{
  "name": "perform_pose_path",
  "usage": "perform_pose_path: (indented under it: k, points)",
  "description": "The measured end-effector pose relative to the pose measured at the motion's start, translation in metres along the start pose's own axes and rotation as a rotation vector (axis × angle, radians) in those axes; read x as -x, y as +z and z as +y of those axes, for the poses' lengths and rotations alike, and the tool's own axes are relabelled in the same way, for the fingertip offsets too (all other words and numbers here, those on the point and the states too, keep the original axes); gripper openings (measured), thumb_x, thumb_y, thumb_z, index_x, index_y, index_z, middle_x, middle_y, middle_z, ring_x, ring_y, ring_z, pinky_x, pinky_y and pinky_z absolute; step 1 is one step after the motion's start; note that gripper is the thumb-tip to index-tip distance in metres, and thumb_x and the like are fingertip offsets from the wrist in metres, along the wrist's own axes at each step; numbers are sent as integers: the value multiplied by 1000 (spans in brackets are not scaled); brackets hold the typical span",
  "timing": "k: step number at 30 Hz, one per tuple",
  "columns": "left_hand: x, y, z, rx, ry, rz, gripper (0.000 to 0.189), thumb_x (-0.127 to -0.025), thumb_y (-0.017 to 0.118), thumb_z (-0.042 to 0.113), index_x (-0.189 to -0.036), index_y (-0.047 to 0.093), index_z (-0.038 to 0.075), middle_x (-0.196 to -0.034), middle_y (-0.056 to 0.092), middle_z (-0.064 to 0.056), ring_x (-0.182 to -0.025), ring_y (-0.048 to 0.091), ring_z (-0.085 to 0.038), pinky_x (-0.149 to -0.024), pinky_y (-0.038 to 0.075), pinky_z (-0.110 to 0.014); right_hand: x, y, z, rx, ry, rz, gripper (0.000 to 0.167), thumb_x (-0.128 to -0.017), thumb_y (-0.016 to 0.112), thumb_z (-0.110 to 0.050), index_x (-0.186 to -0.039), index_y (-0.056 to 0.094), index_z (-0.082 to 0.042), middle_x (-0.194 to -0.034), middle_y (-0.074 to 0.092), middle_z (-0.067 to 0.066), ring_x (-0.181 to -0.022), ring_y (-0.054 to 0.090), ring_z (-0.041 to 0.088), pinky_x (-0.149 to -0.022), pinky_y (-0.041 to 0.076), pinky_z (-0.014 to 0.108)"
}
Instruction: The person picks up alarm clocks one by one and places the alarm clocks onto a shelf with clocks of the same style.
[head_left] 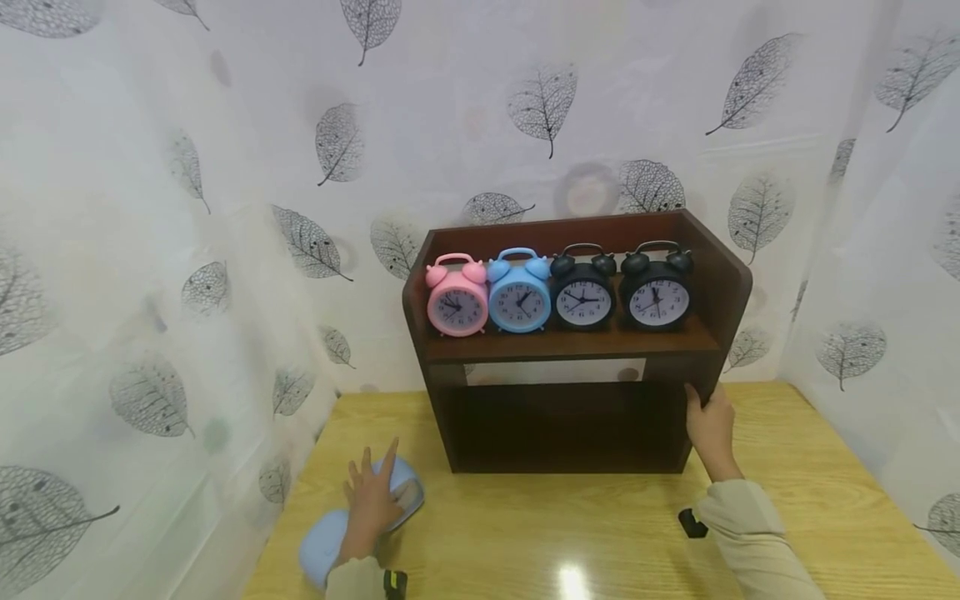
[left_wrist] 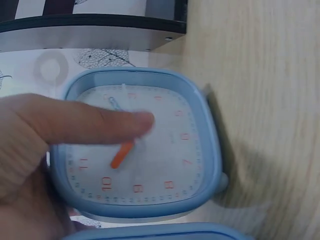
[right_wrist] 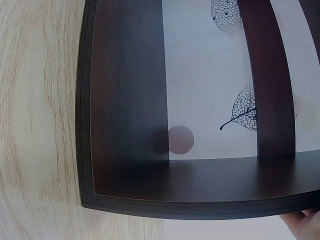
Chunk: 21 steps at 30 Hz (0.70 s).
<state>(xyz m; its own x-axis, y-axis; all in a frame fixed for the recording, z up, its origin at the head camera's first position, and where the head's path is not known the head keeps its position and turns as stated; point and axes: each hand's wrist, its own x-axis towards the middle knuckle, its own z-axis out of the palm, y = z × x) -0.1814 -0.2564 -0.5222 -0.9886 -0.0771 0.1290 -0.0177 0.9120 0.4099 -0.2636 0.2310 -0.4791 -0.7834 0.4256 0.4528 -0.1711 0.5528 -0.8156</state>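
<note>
**Four standing above, two resting below**

The left hand [head_left: 370, 504] is spreading straight fingers over the first pale-blue clock [head_left: 405, 472], its thumb [left_wrist: 100, 124] crossing before the dial [left_wrist: 170, 167]; a second pale-blue clock [head_left: 321, 546] is resting nearby on the tabletop [head_left: 525, 521]. The right hand [head_left: 712, 425] is gripping one brown shelf [head_left: 722, 292], where one pink clock [head_left: 457, 310], one blue clock [head_left: 520, 306] and two black clocks [head_left: 583, 302] are standing.
</note>
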Motion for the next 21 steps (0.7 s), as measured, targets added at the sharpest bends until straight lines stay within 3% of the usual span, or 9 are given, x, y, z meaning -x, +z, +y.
perform_pose_path:
  k: [4,7,21]
  points:
    - [3,-5,0,-12,30,11,78,-66,70,-9,-137,45,10,-137,33,-39,-122,34,-60,-91,36,-68,0,0,0,-4,7,-2,31,-92,52,-6,-113,47,16,-112,51,45,-106,48,59,-89,36,63]
    - [2,-5,0,-22,37,20,75,-66,71,-9,-135,48,10,-133,39,-37,-115,43,-54,-80,45,-61,1,0,-1,-6,15,-7,31,-93,51,-7,-114,47,16,-112,51,45,-106,48,59,-89,36,63]
    - [-3,-2,7,-53,-19,15,81,-67,81,16,-139,45,16,-132,44,-32,-108,47,-53,-77,43,-62,0,0,-2,-7,12,-6,31,-93,52,-8,-112,48,16,-112,51,44,-106,48,59,-89,36,63]
